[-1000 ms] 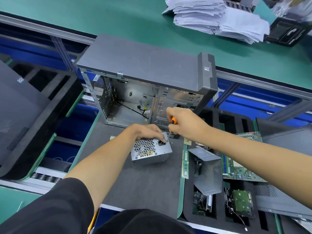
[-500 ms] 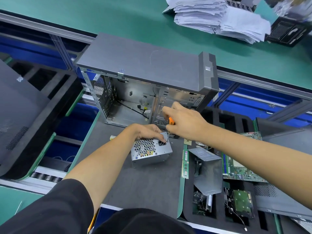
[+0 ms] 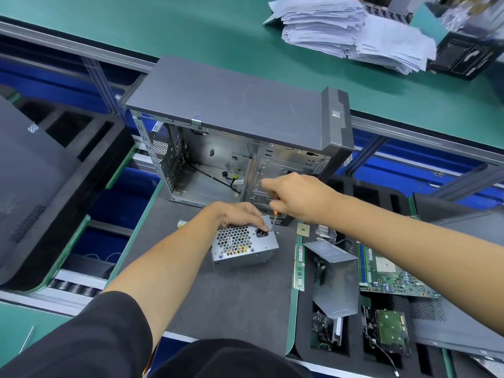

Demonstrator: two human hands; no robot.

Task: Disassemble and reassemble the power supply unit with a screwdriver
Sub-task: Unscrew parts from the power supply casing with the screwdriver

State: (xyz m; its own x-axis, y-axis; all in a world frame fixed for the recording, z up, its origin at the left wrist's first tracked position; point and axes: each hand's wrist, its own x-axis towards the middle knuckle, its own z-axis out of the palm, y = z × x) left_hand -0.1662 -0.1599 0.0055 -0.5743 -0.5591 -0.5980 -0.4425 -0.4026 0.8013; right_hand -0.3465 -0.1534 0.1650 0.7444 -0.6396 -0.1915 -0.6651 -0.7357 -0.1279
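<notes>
The silver power supply unit (image 3: 244,246) with a honeycomb grille lies on the dark grey mat in front of the open computer case (image 3: 234,137). My left hand (image 3: 237,214) grips its far top edge, fingers curled over the metal. My right hand (image 3: 297,197) holds an orange-handled screwdriver (image 3: 274,218), most of the handle hidden in the fist. The thin shaft points down, its tip at the unit's upper right corner beside the power socket.
A black foam tray (image 3: 351,353) at the right holds a motherboard (image 3: 387,274), memory sticks (image 3: 299,266), a metal bracket (image 3: 334,279) and a drive. A dark side panel (image 3: 30,186) lies at the left. A paper stack (image 3: 351,31) sits on the far green bench.
My right hand has turned around the screwdriver, its fingers stretching out toward the case. The left hand and the power supply unit have stayed in place.
</notes>
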